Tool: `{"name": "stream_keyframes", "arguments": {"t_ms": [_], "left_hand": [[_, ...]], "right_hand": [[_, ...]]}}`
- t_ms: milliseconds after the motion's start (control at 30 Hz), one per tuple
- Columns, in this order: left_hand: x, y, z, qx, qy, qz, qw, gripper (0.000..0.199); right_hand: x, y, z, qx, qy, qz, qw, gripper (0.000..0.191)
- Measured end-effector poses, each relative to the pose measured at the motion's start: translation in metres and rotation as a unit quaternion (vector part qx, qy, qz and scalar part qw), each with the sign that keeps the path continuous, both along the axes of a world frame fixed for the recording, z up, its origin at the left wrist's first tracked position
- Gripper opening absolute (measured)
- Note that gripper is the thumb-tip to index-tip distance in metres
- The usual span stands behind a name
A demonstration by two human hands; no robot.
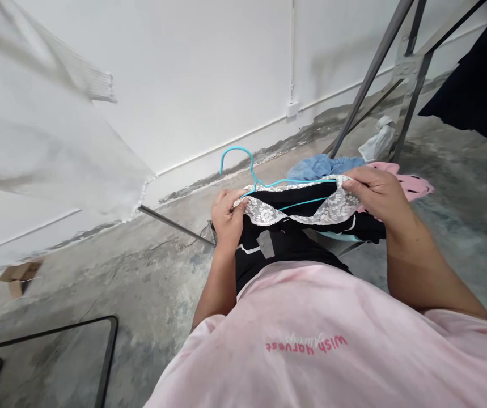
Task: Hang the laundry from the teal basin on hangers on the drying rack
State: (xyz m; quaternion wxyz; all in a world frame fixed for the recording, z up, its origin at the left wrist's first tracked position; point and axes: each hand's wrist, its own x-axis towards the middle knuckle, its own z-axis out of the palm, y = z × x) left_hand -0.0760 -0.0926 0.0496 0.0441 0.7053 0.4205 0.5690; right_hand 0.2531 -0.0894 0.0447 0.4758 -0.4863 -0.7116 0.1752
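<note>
In front of my chest I hold up a black garment point(288, 246) with a white lace collar point(264, 214). A light-blue hanger point(252, 160) sits inside its neck opening, and the hook sticks out at the upper left. My left hand point(228, 215) pinches the lace at the left side of the collar. At the collar's right end my right hand point(375, 192) grips the lace edge, close to the hanger's arm. The garment's lower part hangs toward my lap and is partly hidden by my pink shirt.
Blue denim point(324, 166) and a pink cloth with dark spots point(415, 184) lie behind my right hand. Metal rack bars point(373, 73) rise at the right beside dark hanging clothing point(477, 96). White clothing point(47, 124) hangs at the left. A cardboard box point(18, 277) lies on the floor.
</note>
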Motion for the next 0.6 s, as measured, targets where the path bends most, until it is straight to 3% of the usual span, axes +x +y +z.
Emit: {"name": "stream_keyframes", "arguments": {"t_ms": [200,467,600], "left_hand": [[0.001,-0.001,-0.001,-0.012,0.007,-0.006,1.0,0.015],[0.003,-0.002,-0.003,-0.002,0.034,0.016,0.999,0.016],[0.005,-0.005,-0.002,0.015,0.009,0.042,0.999,0.014]], "right_hand": [[-0.004,0.0,0.0,0.068,0.048,-0.012,0.996,0.025],[-0.012,-0.005,0.002,0.139,0.112,-0.097,0.979,0.018],[-0.019,-0.019,0.019,0.17,0.057,-0.043,0.983,0.016]]}}
